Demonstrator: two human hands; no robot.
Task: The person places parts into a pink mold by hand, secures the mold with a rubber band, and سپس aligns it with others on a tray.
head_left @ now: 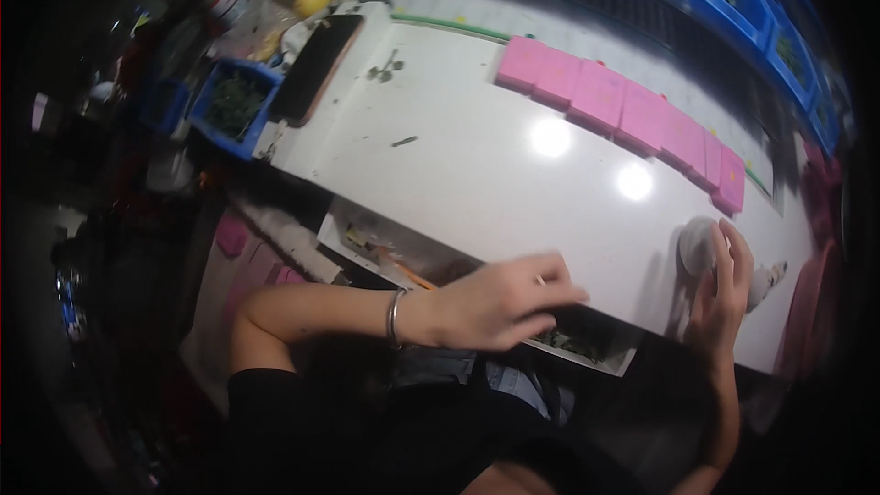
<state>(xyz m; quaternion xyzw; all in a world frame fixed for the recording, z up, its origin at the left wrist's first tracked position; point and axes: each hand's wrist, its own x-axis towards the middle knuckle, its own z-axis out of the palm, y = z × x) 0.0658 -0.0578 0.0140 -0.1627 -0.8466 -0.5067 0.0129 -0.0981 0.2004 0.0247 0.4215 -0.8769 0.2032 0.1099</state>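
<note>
Low over the front edge of the white tabletop (440, 142), my left hand (495, 304) is slightly blurred. Its fingers are loosely bent and apart, and a small pale spot shows among them, too small to make out. Toward the table's right end, my right hand (722, 289) curls its fingers round a white, rounded object (697, 246), whose kind I cannot tell. Just right of that hand lies a pale, rounded thing (763, 286), partly hidden by the fingers. Several pink blocks (598, 96) stand in a row along the table's far side.
An open drawer (616, 357) under the front edge holds green scraps. A dark phone-like slab (318, 71) lies at the left, beside a blue basket (240, 148) of greenery. Blue bins (736, 2) line the far right. Small green bits (385, 69) dot the tabletop.
</note>
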